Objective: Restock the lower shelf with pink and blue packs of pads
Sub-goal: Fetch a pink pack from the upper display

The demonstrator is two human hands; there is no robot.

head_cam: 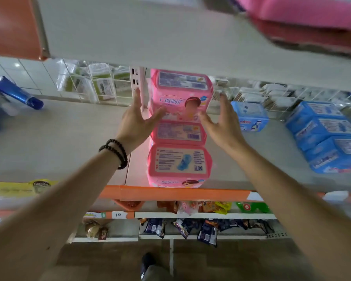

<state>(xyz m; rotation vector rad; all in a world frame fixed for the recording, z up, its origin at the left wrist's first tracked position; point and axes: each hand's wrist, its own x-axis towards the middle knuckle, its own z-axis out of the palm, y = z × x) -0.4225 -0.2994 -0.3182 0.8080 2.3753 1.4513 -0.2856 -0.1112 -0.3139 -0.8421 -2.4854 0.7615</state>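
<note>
Three pink packs of pads stand in a row running front to back on the grey shelf (69, 138). The rear pink pack (180, 94) sits higher than the middle pink pack (178, 131) and the front pink pack (179, 165). My left hand (136, 118), fingers straight, is just left of the rear pack, its thumb at the pack's lower left corner. To the pack's right is my right hand (223, 120), also spread, thumb near its lower right corner. A single blue pack (249, 116) stands further right, and a stack of blue packs (324, 136) at the far right.
Blue tubes (16, 92) lie at the left of the shelf. A wire grid (101, 84) with bagged goods forms the back. An upper shelf (170, 37) hangs close overhead with pink packs (302, 9) on it. Snack packets (190, 226) fill the shelves below the orange edge (180, 192).
</note>
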